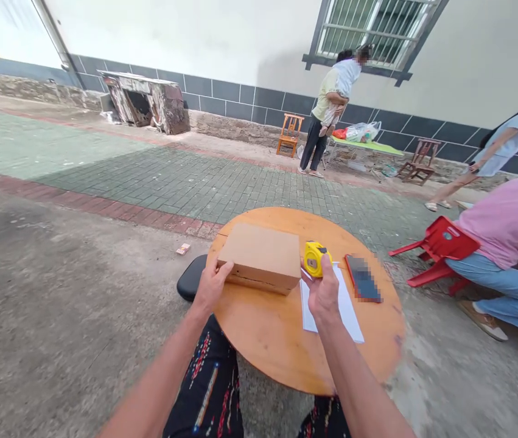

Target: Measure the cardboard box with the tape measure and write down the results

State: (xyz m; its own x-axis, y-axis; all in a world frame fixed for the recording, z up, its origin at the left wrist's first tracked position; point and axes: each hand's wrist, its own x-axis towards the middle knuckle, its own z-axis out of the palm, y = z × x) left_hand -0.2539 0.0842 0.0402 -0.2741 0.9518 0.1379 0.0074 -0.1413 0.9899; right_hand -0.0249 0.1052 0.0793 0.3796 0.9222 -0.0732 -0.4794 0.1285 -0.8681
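A brown cardboard box (261, 255) lies on a round wooden table (281, 340) in front of me. My left hand (210, 285) grips the box's near left corner, fingers curled against its side. My right hand (322, 292) is closed on a yellow tape measure (314, 258), held just right of the box above a white sheet of paper (347, 310). A dark phone (363, 278) lies on the table to the right of the paper.
A black cushion (190, 278) sits by the table's left edge. A person in pink sits on a red plastic stool (439, 246) at right. Two other people stand far off near a green table (368, 146) and wooden chairs (290, 134). Rough concrete lies at left.
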